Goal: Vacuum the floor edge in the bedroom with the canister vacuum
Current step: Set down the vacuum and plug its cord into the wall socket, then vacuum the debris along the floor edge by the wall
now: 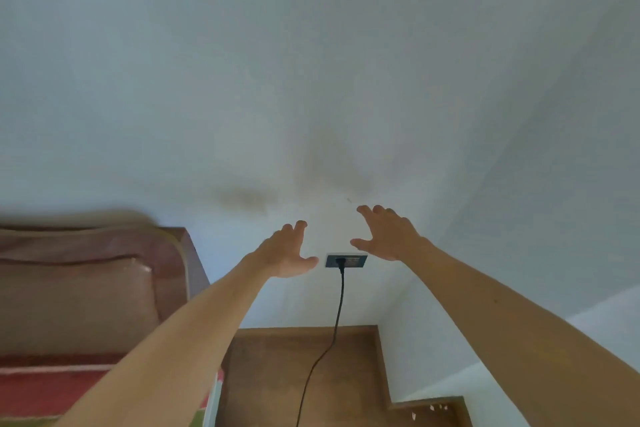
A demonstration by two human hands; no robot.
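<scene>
Hovering beside the socket (346, 260) in the head view: left hand (289, 250) just left of it, right hand (384, 236) just right and above, both spread wide, gripping nothing. Plug (340, 262) seated in the socket, cord (337, 319) trailing below it over the floor (277, 374). No vacuum in sight. Likely risks: snagging the cord, yanking the plug loose, tripping below the socket. No readable writing.

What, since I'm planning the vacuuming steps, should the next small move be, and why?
Probably lower the left hand and right hand, both open and holding nothing, and follow the cord down toward the vacuum, which is out of view. The plug already sits in the wall outlet, and the cord runs down onto the wooden floor.
</scene>
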